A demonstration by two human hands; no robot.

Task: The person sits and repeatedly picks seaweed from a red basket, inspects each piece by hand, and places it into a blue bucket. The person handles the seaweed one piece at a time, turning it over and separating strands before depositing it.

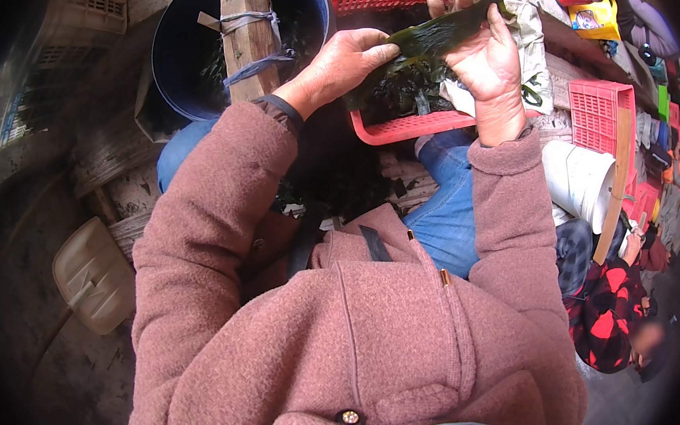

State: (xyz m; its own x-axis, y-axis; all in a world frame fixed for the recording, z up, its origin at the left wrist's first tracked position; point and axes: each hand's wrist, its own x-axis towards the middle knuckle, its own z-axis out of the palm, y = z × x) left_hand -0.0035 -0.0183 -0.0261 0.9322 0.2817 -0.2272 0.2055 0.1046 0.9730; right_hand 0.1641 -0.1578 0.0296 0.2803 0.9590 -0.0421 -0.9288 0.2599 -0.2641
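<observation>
A dark green strip of seaweed (445, 31) is stretched between my two hands at the top of the view. My left hand (354, 55) pinches its left end between thumb and fingers. The other end lies across the raised palm and fingers of my right hand (487, 60), with the thumb against it. Below the strip is a red plastic basket (411, 128) holding more dark seaweed (390, 91). A whitish sack (527, 36) hangs over its right side. Both hands are above the basket.
Left of the basket stands a blue barrel (164, 76), crossed by a wooden post (247, 40) tied with cloth strips. A plastic dustpan (94, 277) lies at left. On the right are a white bucket (577, 179), a red crate (598, 111) and a person in a checked jacket (609, 317).
</observation>
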